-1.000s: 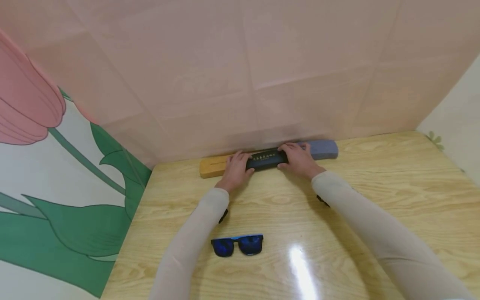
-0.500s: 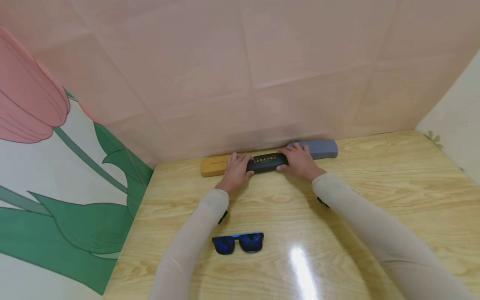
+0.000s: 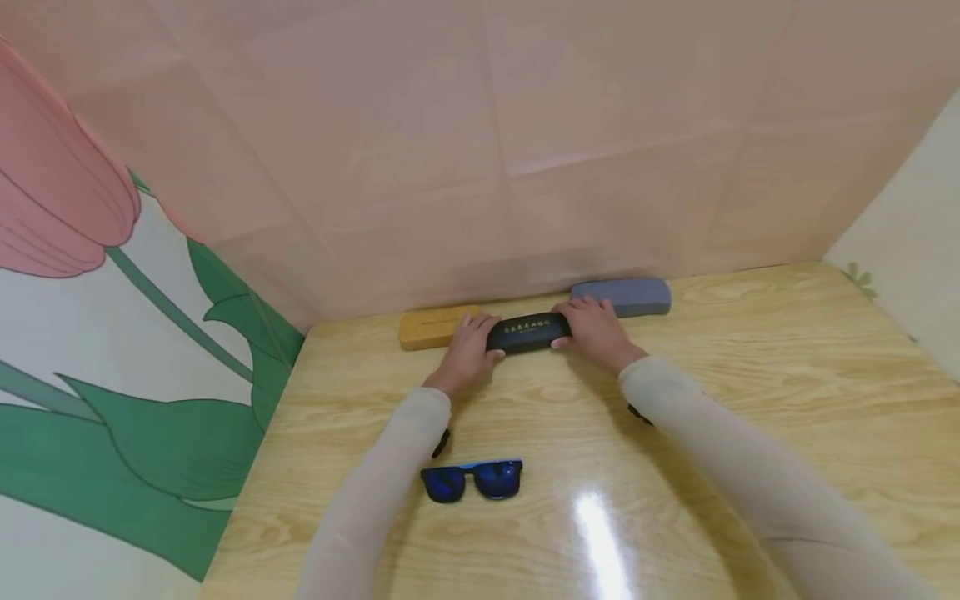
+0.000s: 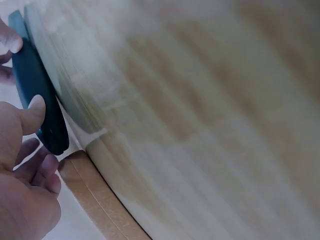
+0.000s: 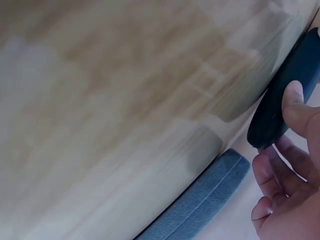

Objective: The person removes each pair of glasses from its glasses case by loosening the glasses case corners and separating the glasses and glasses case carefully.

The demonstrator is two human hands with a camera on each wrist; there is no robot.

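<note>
Head view: wooden worktop [image 3: 750, 375] w/ glossy finish, set in a corner of pink backdrop; tulip-print wall at left. Along the back edge lie three glasses cases, roughly in a row: tan case [image 3: 433, 327] at left, black case [image 3: 528, 332] in the middle, grey-blue case [image 3: 624, 297] at right. Black case sits just fwd of the other two, near both, and looks lifted slightly off the surface; wrist views show a shadow under it.

Both hands hold the black case by its ends. Left hand [image 3: 468, 346] curls round the left end, thumb on the near side, fingers behind. Right hand [image 3: 594, 329] does the same at the right end. Wrist views confirm: thumb on front face, fingers tucked behind, at each end.

Judgement: black case looks like a rigid hard shell, smooth, prob. light, so it shouldn't flex or crush. Smooth skin could slip, so the end grip w/ thumb opposing fingers suits it. Seam along the long side looks like the place to open it.

Nearer the person, well apart from the cases: blue-lensed sunglasses [image 3: 472, 481], folded, lenses facing the camera. Prob. fragile, scratch-prone.
</note>
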